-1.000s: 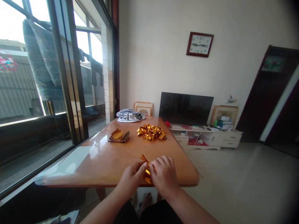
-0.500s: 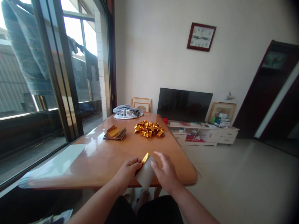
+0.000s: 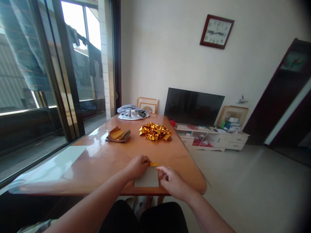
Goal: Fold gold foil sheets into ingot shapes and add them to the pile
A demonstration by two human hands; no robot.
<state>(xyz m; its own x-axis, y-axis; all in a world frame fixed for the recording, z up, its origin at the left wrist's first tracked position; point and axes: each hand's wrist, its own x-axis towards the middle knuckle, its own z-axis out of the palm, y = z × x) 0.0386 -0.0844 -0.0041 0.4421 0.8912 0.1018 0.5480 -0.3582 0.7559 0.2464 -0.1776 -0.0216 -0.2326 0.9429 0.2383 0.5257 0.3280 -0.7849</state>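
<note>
A sheet of gold foil paper (image 3: 146, 179) lies on the near edge of the table with its pale grey back up. Along its far edge runs a narrow folded strip showing the gold side. My left hand (image 3: 138, 166) is closed on the left end of that fold, fingertips pinching it. My right hand (image 3: 172, 181) is at the sheet's right side, index finger stretched to the right end of the fold, thumb apart below. Whether that fingertip presses on the paper I cannot tell. Beyond the hands sits a pile of folded gold foil pieces (image 3: 155, 132).
Left of the pile is a stack of foil sheets (image 3: 118, 134) with curled edges. A pale sheet (image 3: 65, 163) covers the wooden table's (image 3: 102, 161) left side. Bundled cloth (image 3: 132, 112) rests at the far end. Behind stand a television (image 3: 194, 105) and a white cabinet (image 3: 218, 140).
The foil paper has gone from being held tilted in the air to lying flat on the table. Its gold fold has turned to run crosswise. My right hand has come down beside it.
</note>
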